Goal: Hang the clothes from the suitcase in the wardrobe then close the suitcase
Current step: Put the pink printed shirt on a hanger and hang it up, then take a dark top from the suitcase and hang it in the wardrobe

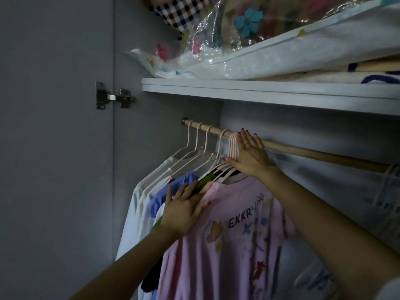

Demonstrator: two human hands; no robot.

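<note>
Inside the wardrobe a wooden rail (303,150) carries several pale pink hangers (232,146) bunched at its left end. A pink printed T-shirt (233,241) hangs in front, with white shirts (138,204), a blue garment (173,185) and dark clothes behind it. My right hand (251,156) lies flat with fingers spread against the hanger hooks and the rail. My left hand (184,211) rests flat on the pink shirt's left shoulder, fingers apart and reaching in between the garments. The suitcase is out of view.
A white shelf (259,92) above the rail holds bedding in clear plastic bags (216,46). The open wardrobe door (54,148) with a metal hinge (114,98) stands at the left. More hangers with a light garment (387,191) hang at the rail's right end.
</note>
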